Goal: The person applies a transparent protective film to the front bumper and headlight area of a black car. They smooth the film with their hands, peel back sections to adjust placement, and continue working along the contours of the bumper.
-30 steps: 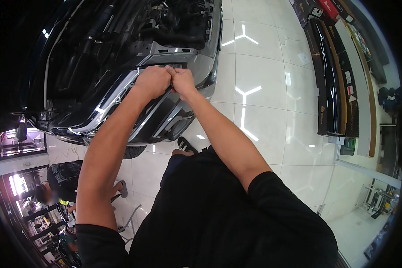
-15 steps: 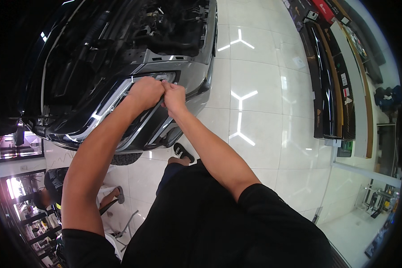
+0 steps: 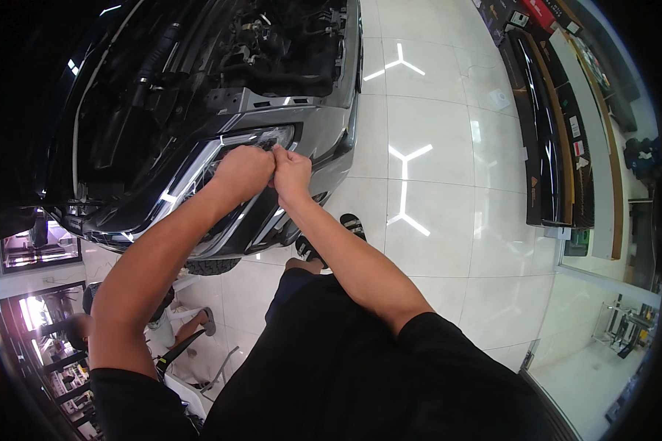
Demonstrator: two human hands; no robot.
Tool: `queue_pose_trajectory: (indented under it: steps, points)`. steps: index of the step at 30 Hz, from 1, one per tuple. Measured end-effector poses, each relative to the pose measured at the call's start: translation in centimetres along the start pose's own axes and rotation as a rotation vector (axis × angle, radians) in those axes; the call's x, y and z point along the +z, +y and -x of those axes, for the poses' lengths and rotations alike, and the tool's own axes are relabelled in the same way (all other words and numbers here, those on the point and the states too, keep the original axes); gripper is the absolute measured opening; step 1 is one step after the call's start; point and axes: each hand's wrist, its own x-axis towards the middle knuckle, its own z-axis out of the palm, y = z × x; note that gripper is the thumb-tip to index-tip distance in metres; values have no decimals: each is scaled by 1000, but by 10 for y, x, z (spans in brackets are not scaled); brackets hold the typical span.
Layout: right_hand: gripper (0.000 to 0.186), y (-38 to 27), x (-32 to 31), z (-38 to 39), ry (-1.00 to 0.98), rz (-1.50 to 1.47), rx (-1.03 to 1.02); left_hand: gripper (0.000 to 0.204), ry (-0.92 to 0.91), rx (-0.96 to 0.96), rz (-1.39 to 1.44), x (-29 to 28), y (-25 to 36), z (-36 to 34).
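Two bare hands meet at the near corner of a dark car (image 3: 327, 121), in the head view. Far beyond them the engine bay (image 3: 254, 55) lies uncovered. The headlight (image 3: 278, 135) is seated in the corner, stretching from just beyond the hands toward the near left. Work along its near edge looks under way rather than finished; how much is done and how much is left cannot be told, since no finished stretch stands out from an untouched one.

The left hand (image 3: 246, 173) is curled into a fist, knuckles up, its fingertips hidden. Against its right side, the right hand (image 3: 291, 175) is drawn in, thumb and forefinger close together in a pinch. Both are closed, but whether something thin is caught between them, or whether either presses on the headlight, cannot be told.

Near left, a tyre (image 3: 213, 267) shows under the car; pale tiled floor (image 3: 426, 253) spreads to the right.
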Motion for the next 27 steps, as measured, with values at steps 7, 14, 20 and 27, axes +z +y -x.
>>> queue_pose_trajectory:
  steps: [7, 14, 20, 27]
  points:
    - [33, 17, 4, -1, 63, -28, -120, 33, -25, -295, 108, -43, 11, -34]
    - [20, 33, -1, -4, 109, 179, -558, 19, -169, -414, -169, 9, 47, -117]
    - [17, 31, 4, 2, 128, 161, -425, 19, -36, -262, -90, 6, 30, -96]
    - [19, 34, 12, 4, 202, 127, -357, 16, 38, -119, -76, 6, 18, -75]
